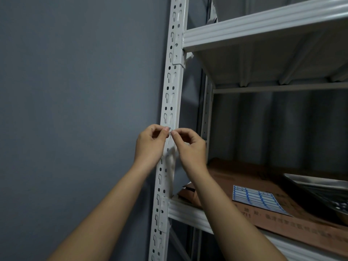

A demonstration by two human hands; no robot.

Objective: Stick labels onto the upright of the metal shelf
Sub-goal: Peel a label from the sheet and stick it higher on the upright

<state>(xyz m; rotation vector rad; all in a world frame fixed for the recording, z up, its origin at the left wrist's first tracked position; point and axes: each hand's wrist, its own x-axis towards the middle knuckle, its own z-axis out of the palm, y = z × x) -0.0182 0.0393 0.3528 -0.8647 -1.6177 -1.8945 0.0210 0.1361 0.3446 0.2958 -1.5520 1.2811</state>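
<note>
The white perforated upright [172,87] of the metal shelf runs from top to bottom through the middle of the view. In front of it, at mid height, my left hand [150,144] and my right hand [190,146] meet fingertip to fingertip. Between them they pinch a small label [170,130] with a blue edge, held right against the upright's face. Most of the label is hidden by my fingers. A sheet of blue-bordered labels [258,200] lies on brown cardboard on the shelf to the lower right.
A grey wall [75,110] fills the left side. A white shelf board [263,23] crosses above, another shelf beam [188,213] below. Flat brown cardboard [282,223] covers the lower shelf, and a metal tray [323,191] sits at the far right.
</note>
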